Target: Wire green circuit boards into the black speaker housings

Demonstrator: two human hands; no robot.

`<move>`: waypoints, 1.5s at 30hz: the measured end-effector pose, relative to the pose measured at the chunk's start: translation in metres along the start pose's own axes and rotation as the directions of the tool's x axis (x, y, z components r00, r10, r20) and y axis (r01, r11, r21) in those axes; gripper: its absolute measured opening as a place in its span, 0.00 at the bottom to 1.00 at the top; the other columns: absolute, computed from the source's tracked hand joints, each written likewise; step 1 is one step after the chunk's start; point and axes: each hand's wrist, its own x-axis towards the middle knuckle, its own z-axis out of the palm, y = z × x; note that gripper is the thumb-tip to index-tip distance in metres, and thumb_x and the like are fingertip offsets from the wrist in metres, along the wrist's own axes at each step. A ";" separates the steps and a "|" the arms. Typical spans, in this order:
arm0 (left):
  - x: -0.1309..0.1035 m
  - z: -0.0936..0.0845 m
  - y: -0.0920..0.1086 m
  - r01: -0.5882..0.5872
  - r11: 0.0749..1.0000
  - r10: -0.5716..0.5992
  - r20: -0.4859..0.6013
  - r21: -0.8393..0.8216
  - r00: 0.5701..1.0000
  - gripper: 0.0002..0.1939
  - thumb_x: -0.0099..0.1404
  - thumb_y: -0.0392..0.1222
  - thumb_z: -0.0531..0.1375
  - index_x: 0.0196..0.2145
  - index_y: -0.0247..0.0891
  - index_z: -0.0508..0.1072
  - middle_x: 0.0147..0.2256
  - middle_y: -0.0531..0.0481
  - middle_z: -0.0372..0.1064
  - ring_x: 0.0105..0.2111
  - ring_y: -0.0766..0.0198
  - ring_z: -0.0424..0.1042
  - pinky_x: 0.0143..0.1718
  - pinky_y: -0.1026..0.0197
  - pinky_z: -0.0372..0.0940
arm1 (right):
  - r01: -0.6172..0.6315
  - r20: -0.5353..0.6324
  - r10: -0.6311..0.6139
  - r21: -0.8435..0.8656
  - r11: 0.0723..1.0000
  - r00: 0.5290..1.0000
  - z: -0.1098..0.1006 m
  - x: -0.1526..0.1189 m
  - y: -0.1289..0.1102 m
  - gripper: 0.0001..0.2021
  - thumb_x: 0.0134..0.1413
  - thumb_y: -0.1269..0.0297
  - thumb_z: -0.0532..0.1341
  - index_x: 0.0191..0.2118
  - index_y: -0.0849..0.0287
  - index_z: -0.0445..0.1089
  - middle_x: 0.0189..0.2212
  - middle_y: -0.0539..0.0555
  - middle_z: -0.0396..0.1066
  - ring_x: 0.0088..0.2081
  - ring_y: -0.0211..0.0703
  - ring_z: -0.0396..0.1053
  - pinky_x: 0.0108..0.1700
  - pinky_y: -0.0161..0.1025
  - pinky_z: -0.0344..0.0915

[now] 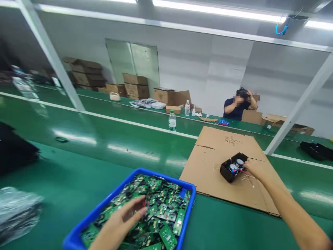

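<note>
My left hand is over a blue plastic tray heaped with green circuit boards. Its thumb and fingertips pinch one circuit board, seen nearly edge-on and somewhat blurred. On a flat cardboard sheet to the right stands an open black speaker housing. Two round silver speakers sit inside it, and red and black wires with a white plug trail out over the near side. My right hand grips the housing's right rim, with the fingertips partly hidden.
The cardboard sheet lies on the green workbench. Plastic-wrapped items and a black object are at left. A water bottle stands beyond the tray. Across the bench sits a person, hands raised to a headset. A slanted post rises at right.
</note>
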 end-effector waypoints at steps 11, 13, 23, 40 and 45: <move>-0.095 0.079 -0.034 0.480 0.626 -0.260 0.416 -0.615 0.872 0.25 0.38 0.51 0.71 0.35 0.38 0.76 0.30 0.47 0.75 0.32 0.57 0.73 0.29 0.59 0.70 | 0.291 -0.096 -0.291 -0.011 0.957 0.952 -0.004 -0.134 -0.098 0.06 0.50 0.74 0.59 0.26 0.59 0.67 0.24 0.52 0.70 0.32 0.46 0.63 0.36 0.42 0.53; -0.108 0.089 -0.026 0.507 0.589 -0.236 0.466 -0.629 0.852 0.21 0.40 0.48 0.71 0.34 0.38 0.77 0.29 0.48 0.74 0.30 0.61 0.72 0.30 0.61 0.69 | 0.326 -0.204 -0.320 -0.004 0.945 0.925 -0.003 -0.162 -0.121 0.07 0.46 0.77 0.60 0.24 0.59 0.65 0.22 0.50 0.68 0.30 0.43 0.61 0.37 0.41 0.52; -0.130 0.081 -0.022 0.479 0.570 -0.258 0.409 -0.667 0.875 0.19 0.40 0.44 0.72 0.32 0.38 0.77 0.30 0.51 0.74 0.29 0.65 0.70 0.28 0.65 0.69 | 0.239 -0.338 -0.182 0.136 0.961 0.923 0.021 -0.226 -0.186 0.09 0.47 0.78 0.57 0.21 0.59 0.61 0.19 0.49 0.62 0.28 0.42 0.58 0.39 0.43 0.53; -0.142 0.064 -0.033 0.449 0.622 -0.133 0.478 -0.642 0.868 0.15 0.50 0.41 0.68 0.30 0.40 0.64 0.23 0.57 0.69 0.21 0.69 0.67 0.24 0.66 0.63 | 0.750 -0.588 -0.523 0.240 0.616 0.617 -0.014 -0.184 -0.271 0.10 0.57 0.76 0.51 0.31 0.65 0.69 0.21 0.52 0.67 0.25 0.37 0.61 0.28 0.37 0.61; -0.144 0.069 -0.033 0.464 0.624 -0.164 0.476 -0.629 0.864 0.15 0.49 0.42 0.67 0.33 0.36 0.69 0.26 0.52 0.71 0.23 0.70 0.65 0.24 0.67 0.61 | 0.703 -0.605 -0.426 0.341 0.625 0.672 -0.018 -0.183 -0.258 0.08 0.59 0.73 0.52 0.37 0.63 0.68 0.34 0.53 0.73 0.38 0.41 0.67 0.49 0.46 0.60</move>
